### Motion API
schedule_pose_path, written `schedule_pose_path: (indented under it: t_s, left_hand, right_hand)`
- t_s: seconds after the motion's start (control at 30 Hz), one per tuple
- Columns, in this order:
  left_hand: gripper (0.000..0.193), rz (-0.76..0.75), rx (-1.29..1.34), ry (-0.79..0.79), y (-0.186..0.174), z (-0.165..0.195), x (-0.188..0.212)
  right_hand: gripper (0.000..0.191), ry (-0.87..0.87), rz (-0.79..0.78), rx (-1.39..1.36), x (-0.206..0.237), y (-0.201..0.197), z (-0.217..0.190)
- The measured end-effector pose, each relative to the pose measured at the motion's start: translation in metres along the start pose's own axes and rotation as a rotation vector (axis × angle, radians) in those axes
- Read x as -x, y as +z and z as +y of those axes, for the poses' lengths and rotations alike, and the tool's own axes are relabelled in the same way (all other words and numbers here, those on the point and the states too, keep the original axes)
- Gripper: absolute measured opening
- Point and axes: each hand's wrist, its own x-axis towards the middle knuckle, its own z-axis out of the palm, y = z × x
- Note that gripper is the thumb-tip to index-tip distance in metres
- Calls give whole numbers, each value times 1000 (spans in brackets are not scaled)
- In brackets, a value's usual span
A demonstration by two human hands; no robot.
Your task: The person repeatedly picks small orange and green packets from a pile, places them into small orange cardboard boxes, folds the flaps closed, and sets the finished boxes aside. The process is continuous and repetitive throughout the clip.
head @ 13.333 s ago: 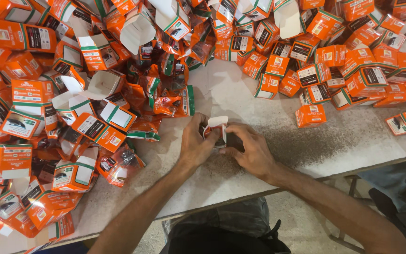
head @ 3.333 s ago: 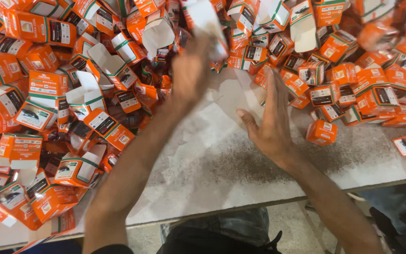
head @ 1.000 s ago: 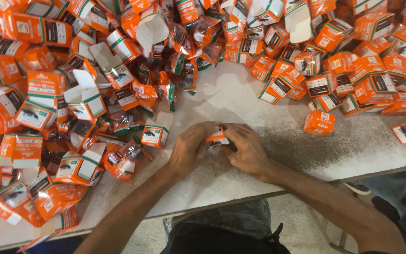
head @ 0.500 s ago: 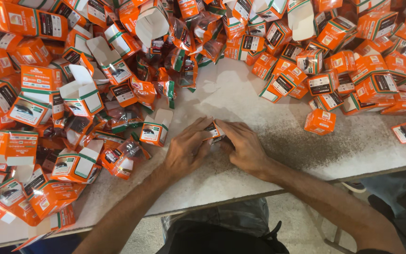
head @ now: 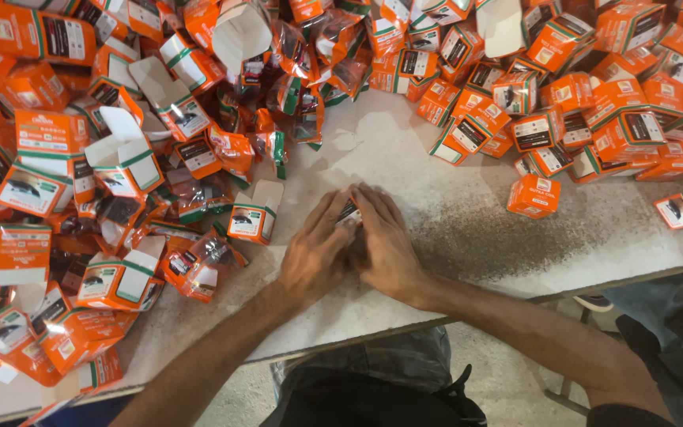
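Both hands are cupped together mid-table, left hand [head: 315, 257] and right hand [head: 385, 249] with fingers curled tight around one small box [head: 349, 213], so only its far end peeks out. It sits on the table [head: 452, 237]. Heaps of orange boxes [head: 120, 158] crowd the left and far side, and a lone box [head: 533, 195] stands off to the right.

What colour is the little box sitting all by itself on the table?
Orange. The lone small box shows best in the head view, right of both hands.
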Motion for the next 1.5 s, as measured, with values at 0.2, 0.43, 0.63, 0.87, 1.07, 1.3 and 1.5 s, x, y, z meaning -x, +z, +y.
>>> schedule_pose_path:
  t_s: [0.2,0.43,0.63,0.87,1.07,1.3,1.5]
  left_hand:
    - [37,116,130,-130,7,-5,9]
    - [47,-37,-33,15,-2,14,-1]
    - [50,23,-291,52,-59,22,15]
    - [59,7,-745,-382,-90,-16,13]
    - [57,95,-345,-323,-36,19,-7]
    - [83,84,-447,-394,-23,-52,-39]
    - [48,-5,-620,-340,-1,-87,-56]
  right_hand:
    - [94,-17,36,-175,-8,-5,3]
    - [78,-26,6,-89,5,-23,10]
    - [51,-129,229,244,-12,-113,47]
    - [86,-127,410,506,-53,-149,51]
    - [59,258,-393,-760,-5,-13,7]
    - [67,-11,47,-236,-10,-27,34]
    - [59,-32,-41,-185,-5,-35,35]
